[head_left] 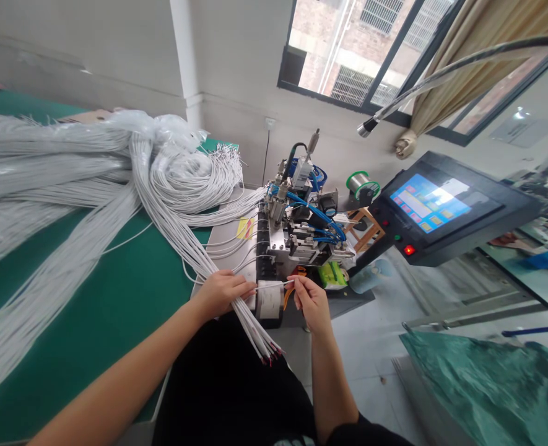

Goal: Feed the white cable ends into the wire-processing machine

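My left hand (222, 292) is closed around a bundle of white cables (255, 334), whose ends with small red tips hang over my lap. One single white cable (271, 285) stretches from the left hand across to my right hand (307, 297), which pinches its end. Both hands are at the near end of a bench machine (296, 229) with metal cylinders and blue air tubes. Several white cables run from the table into the machine's black feed slots. Just below the single cable sits a white-faced block (270, 300) at the machine's front.
Long heaps of white cables (51, 161) cover the green table (162, 347) on the left. A touchscreen panel (434, 201) with a lit red button stands on the right. Behind the machine is a wire spool (361, 184). A green sheet (487, 384) lies at lower right.
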A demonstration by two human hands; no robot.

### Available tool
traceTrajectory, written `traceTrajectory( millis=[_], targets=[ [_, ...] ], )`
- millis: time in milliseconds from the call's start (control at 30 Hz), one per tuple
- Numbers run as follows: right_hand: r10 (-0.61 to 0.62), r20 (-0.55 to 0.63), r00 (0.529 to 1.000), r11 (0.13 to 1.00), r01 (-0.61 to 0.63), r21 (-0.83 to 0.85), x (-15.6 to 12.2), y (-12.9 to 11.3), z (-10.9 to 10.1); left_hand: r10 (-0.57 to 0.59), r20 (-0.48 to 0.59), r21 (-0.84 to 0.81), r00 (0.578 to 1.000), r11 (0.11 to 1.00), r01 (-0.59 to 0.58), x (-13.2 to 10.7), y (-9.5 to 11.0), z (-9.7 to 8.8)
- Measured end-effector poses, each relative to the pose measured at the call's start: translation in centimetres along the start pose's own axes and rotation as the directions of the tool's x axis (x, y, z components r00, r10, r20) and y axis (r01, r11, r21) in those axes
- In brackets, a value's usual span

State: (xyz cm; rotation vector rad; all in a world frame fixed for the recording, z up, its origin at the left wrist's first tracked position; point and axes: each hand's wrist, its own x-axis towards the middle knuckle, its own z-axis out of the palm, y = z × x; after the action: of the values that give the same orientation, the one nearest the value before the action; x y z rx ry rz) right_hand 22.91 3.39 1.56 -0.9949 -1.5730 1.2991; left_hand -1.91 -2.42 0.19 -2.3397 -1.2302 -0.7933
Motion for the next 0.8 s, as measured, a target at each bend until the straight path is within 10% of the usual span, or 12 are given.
traceTrajectory(
  millis=[800],
  targets=[
    [-0.007, 0.099, 0.995, 1.0, 0.009, -0.024, -0.1, 0.31, -0.23, -0.01, 0.024, 0.006, 1.0, 1.0, 0.009, 0.14, 0.05, 0.22]
  ],
)
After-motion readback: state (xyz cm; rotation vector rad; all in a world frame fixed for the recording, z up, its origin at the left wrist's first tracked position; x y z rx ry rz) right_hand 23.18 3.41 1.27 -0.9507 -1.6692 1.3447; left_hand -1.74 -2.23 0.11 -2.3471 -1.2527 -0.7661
